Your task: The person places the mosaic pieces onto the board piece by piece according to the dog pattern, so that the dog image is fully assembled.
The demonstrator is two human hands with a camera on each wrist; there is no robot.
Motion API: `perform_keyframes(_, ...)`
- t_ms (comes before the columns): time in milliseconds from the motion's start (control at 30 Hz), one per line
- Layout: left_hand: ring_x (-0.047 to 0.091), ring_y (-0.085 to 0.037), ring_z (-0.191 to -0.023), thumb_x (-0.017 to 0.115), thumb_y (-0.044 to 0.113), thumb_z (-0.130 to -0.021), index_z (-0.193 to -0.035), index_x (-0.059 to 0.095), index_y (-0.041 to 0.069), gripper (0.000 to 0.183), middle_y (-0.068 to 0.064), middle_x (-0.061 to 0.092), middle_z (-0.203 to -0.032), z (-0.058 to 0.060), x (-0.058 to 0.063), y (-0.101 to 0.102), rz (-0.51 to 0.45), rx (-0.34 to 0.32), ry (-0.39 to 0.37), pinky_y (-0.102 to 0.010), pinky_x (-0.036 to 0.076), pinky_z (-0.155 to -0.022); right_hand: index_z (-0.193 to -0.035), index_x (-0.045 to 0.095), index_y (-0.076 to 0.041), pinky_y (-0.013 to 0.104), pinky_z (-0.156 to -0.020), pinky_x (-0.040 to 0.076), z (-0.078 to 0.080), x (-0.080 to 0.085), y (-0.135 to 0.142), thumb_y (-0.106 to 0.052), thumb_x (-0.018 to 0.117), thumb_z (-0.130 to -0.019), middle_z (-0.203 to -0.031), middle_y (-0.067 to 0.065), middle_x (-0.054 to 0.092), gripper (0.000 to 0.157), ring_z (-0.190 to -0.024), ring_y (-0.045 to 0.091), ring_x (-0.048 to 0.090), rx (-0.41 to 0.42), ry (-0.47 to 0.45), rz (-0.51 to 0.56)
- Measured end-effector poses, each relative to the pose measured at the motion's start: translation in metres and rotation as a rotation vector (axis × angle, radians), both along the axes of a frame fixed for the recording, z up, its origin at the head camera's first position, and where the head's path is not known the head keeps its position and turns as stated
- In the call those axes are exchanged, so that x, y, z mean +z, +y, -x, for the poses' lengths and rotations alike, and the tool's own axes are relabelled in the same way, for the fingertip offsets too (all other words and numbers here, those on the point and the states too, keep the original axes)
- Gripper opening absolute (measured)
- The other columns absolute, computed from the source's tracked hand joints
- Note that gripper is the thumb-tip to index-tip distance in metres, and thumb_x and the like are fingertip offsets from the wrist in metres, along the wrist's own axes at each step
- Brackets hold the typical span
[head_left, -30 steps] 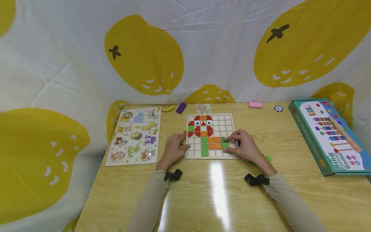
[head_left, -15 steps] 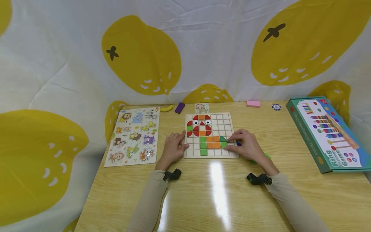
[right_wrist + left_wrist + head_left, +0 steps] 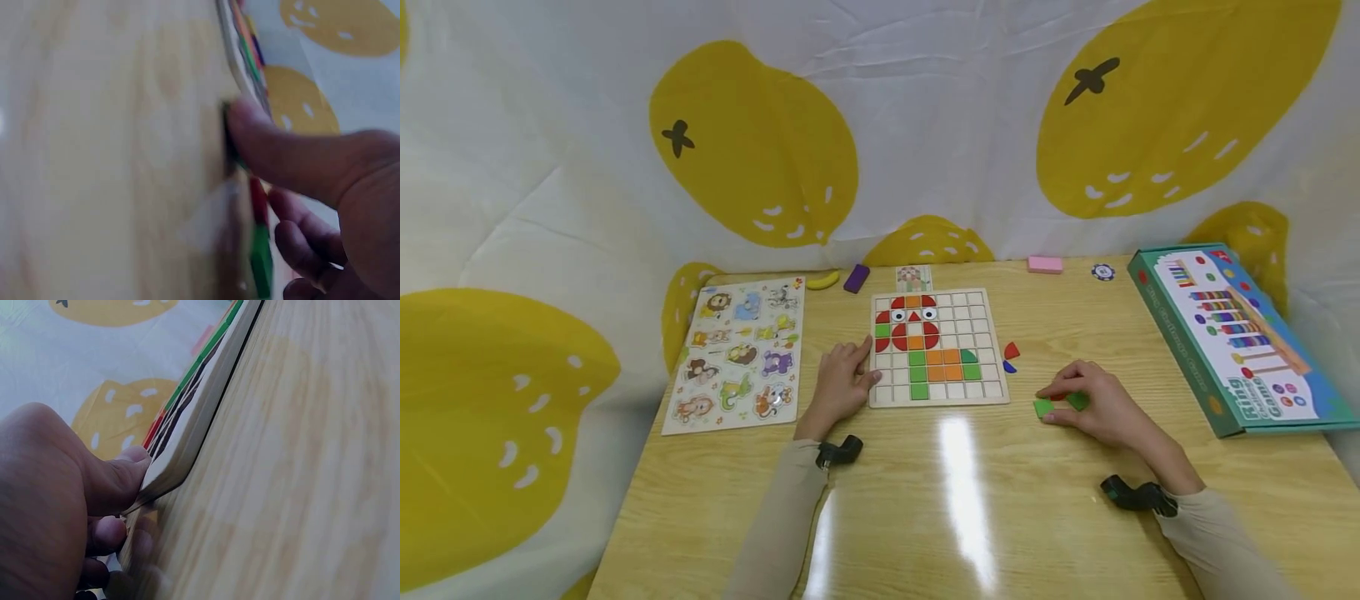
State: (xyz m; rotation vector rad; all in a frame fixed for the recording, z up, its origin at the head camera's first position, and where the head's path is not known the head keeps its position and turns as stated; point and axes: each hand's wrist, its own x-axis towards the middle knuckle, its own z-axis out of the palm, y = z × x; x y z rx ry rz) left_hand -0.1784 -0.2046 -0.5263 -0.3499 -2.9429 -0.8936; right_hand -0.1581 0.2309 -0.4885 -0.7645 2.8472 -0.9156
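Note:
A wooden grid board [image 3: 951,400] lies mid-table, bearing red, orange and green tiles. My left hand [image 3: 838,387] rests against its left side. In the left wrist view, the thumb [image 3: 128,472] touches the corner of the board [image 3: 181,453]. My right hand [image 3: 1101,404], right of the board, pinches a small green square tile [image 3: 1043,408] between thumb and forefinger. Under that hand show another green piece [image 3: 1078,401] and a sliver of red. On the board, a green quarter-round tile [image 3: 968,356] sits above a green square [image 3: 972,372]. The right wrist view is blurred.
A red wedge [image 3: 1012,350] and a blue piece [image 3: 1010,367] lie beside the board's right edge. Left stands an animal puzzle [image 3: 737,417]; right, a game box [image 3: 1247,342]. Along the back are a banana [image 3: 823,281], purple block [image 3: 856,278], picture card [image 3: 913,278], pink block [image 3: 1045,264] and chip [image 3: 1102,272].
My right hand has left the green quarter-round tile on the board and moved right and nearer, now pinching a green square. The red and blue pieces are uncovered. My left hand stays at the board.

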Motion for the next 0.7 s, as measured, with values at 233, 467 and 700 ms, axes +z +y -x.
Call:
perform_keyframes(233,0.037,-0.016,-0.080,0.068,0.032,-0.091,-0.149,0.044,0.011,0.066,0.003,0.044,-0.080,0.000,-0.001,-0.001,-0.004,-0.010,0.010,-0.035,0.026,-0.079,-0.090,0.070,-0.018,0.031,-0.070,0.044,0.003,0.000,-0.019,-0.012,0.086,-0.075,-0.089,-0.004,0.061,0.022,-0.079,0.014,0.053,-0.033,0.007,0.014)
perform_keyframes(467,0.037,-0.017,-0.079,0.068,0.030,-0.091,-0.148,0.045,0.010,0.065,0.002,0.044,-0.079,-0.001,0.001,0.001,-0.016,-0.020,0.034,-0.036,0.026,-0.079,-0.106,0.065,-0.014,0.024,-0.058,0.045,0.018,0.005,-0.033,-0.015,0.073,-0.089,-0.079,-0.002,0.062,0.019,-0.065,0.011,0.055,-0.090,-0.066,0.213)
perform_keyframes(700,0.036,-0.016,-0.079,0.067,0.032,-0.091,-0.149,0.044,0.011,0.066,0.003,0.044,-0.079,0.000,0.000,-0.001,-0.007,-0.016,0.026,-0.035,0.026,-0.079,-0.101,0.069,-0.013,0.020,-0.062,0.048,0.026,0.001,-0.073,-0.023,0.086,-0.075,-0.084,0.000,0.067,0.033,-0.074,0.010,0.060,-0.111,-0.108,0.354)
